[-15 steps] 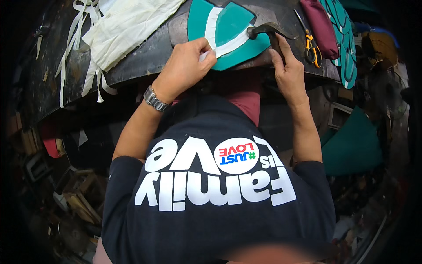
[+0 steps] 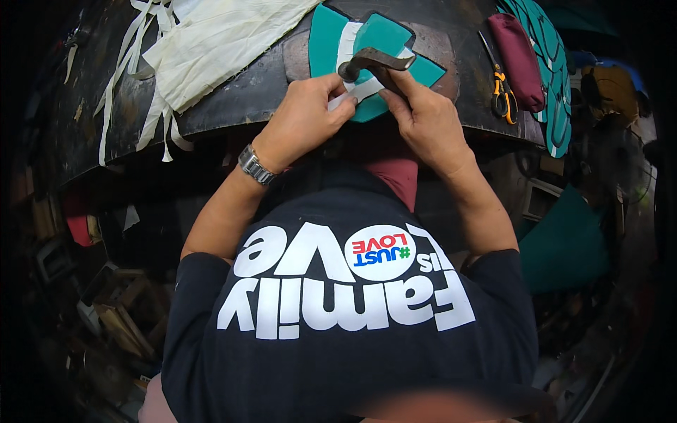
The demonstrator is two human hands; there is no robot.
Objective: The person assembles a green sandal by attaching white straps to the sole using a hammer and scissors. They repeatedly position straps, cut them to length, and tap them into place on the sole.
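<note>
A flat green cut piece (image 2: pixel 328 41) with dark edges lies on a worn brown patch near the table's front edge. Along it bends a narrow white strip (image 2: pixel 345 48). My left hand (image 2: pixel 300 118) pinches the strip's near end between thumb and fingers at the piece's lower left. In my right hand (image 2: pixel 431 127), closed round the handle close to the head, is a hammer (image 2: pixel 377 59). The hammer head hangs over the piece and the strip, hiding part of both. Whether it touches them I cannot tell.
Cream cloth (image 2: pixel 211 53) with loose white strips (image 2: pixel 116 92) covers the left of the dark table (image 2: pixel 240 106). To the right lie orange-handled scissors (image 2: pixel 503 97), a maroon pouch (image 2: pixel 517 63) and several stacked green pieces (image 2: pixel 557 84). Green sheet material (image 2: pixel 568 243) hangs below at right.
My right hand and the hammer have moved left toward my left hand. The green piece has turned and shifted slightly. My left hand keeps its pinch on the strip, a little further right.
</note>
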